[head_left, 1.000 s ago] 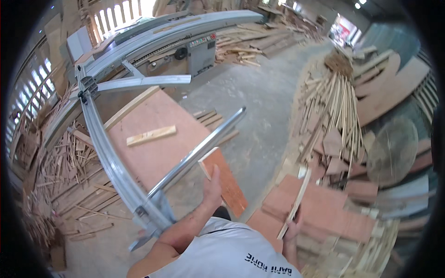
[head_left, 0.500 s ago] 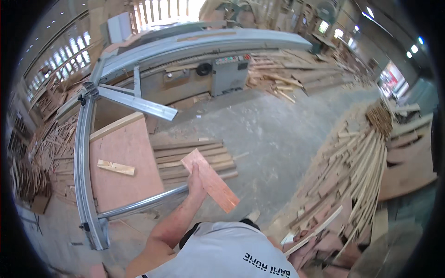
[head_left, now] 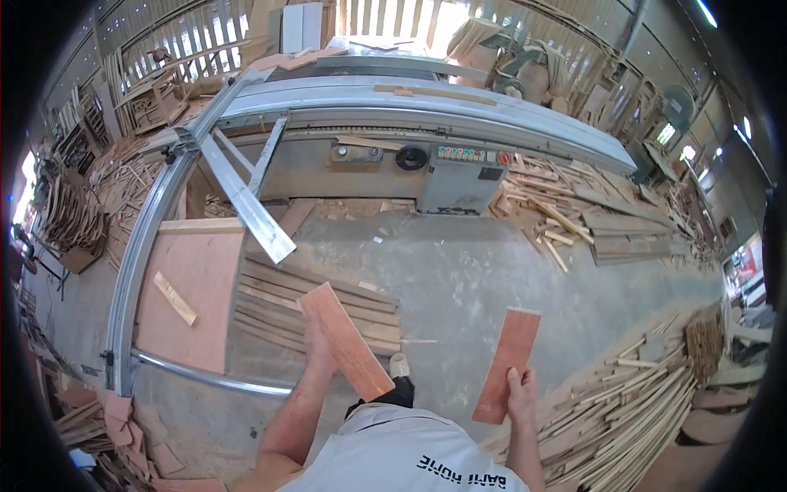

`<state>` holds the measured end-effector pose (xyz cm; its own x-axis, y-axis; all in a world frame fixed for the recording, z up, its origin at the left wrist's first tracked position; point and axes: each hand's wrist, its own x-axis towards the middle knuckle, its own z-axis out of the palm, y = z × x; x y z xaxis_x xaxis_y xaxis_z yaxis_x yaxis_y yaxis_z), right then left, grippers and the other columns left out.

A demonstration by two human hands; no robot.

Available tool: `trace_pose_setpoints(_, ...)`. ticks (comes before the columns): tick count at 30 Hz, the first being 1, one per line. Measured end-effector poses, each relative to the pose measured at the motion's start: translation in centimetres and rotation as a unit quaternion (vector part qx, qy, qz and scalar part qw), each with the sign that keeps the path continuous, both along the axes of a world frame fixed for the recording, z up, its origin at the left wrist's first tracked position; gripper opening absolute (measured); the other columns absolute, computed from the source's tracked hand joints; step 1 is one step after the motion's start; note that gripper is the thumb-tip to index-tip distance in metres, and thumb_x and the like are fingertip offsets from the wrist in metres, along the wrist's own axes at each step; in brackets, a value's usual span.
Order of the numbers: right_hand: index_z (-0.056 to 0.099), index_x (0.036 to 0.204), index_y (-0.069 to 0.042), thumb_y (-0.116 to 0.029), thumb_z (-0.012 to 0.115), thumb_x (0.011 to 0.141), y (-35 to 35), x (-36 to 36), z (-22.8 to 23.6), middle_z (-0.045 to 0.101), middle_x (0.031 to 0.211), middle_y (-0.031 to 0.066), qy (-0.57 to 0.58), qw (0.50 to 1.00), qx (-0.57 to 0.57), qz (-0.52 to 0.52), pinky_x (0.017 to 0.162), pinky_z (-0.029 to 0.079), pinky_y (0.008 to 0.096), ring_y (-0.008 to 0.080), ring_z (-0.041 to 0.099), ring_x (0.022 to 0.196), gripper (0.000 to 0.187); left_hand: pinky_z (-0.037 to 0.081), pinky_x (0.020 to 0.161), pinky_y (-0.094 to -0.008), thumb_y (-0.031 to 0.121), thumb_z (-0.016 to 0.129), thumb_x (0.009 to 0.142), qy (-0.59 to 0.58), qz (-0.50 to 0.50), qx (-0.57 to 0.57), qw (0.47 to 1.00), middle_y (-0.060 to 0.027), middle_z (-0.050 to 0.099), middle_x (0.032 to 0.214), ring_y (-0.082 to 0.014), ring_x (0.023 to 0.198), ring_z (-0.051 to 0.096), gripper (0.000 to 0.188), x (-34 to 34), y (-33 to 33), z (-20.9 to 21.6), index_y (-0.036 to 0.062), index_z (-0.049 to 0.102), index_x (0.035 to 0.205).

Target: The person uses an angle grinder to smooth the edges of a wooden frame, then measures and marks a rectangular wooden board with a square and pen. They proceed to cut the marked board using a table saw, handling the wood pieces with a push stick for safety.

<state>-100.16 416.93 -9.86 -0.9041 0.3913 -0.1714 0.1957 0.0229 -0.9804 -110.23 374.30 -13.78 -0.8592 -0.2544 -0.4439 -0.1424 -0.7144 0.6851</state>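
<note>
My left hand (head_left: 320,343) is closed on the left edge of a flat reddish plywood board (head_left: 348,343), which tilts with its lower end toward my body. To the right, my right hand (head_left: 522,394) grips a second plywood board (head_left: 507,365) of similar shape by its right edge, thumb on the face. That board stands nearly upright in the view, apart from the first. Most of the left fingers are hidden behind the wood.
A long sliding-table saw (head_left: 459,107) spans the far side, its metal crosscut frame (head_left: 146,238) at left. A plywood panel (head_left: 193,303) bears a small wood piece (head_left: 175,299). Planks (head_left: 328,303) lie on the floor ahead; thin strips (head_left: 607,410) are heaped at right.
My right hand has come up from the lower right with a second board. The left board has shifted slightly left and down in view. The view has swung, bringing the saw lower.
</note>
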Motion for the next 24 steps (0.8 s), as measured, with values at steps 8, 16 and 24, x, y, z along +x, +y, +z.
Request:
trace_pose_setpoints(8, 0.053, 0.107, 0.004, -0.028, 0.069, 0.094, 12.3, -10.1, -7.9, 0.060, 0.102, 0.0129, -0.084, 0.985, -0.017, -0.146, 0.078, 0.051, 0.0317, 0.0183, 0.059, 0.090, 0.038, 0.054, 0.087, -0.0424, 0.064, 0.038, 0.099, -0.099, -0.146, 0.045, 0.983, -0.0126, 0.063, 0.119, -0.0245, 0.106, 0.063, 0.070, -16.5, 9.1, 4.2, 0.0036, 0.052, 0.133)
trace_pose_setpoints(16, 0.053, 0.108, 0.006, -0.028, 0.069, 0.094, 17.8, -33.4, -15.3, 0.061, 0.103, 0.0149, -0.114, 0.976, -0.131, -0.129, 0.073, 0.055, 0.0361, 0.0219, 0.063, 0.087, 0.040, 0.054, 0.082, -0.0350, 0.027, 0.060, 0.099, -0.101, -0.022, -0.155, 0.982, -0.0079, 0.067, 0.108, -0.0172, 0.096, 0.065, 0.037, -24.1, 13.7, -4.2, 0.0005, 0.056, 0.125)
trace_pose_setpoints(24, 0.059, 0.100, 0.008, -0.023, 0.070, 0.093, 15.1, -69.1, -7.7, 0.065, 0.093, 0.0112, -0.043, 0.985, 0.079, 0.144, 0.072, 0.052, 0.0300, 0.0152, 0.061, 0.082, 0.034, 0.053, 0.079, -0.0310, 0.040, 0.058, 0.099, -0.207, 0.071, -0.250, 0.943, -0.0077, 0.067, 0.106, -0.0144, 0.091, 0.063, 0.048, -36.8, 15.6, -3.5, -0.0025, 0.061, 0.120)
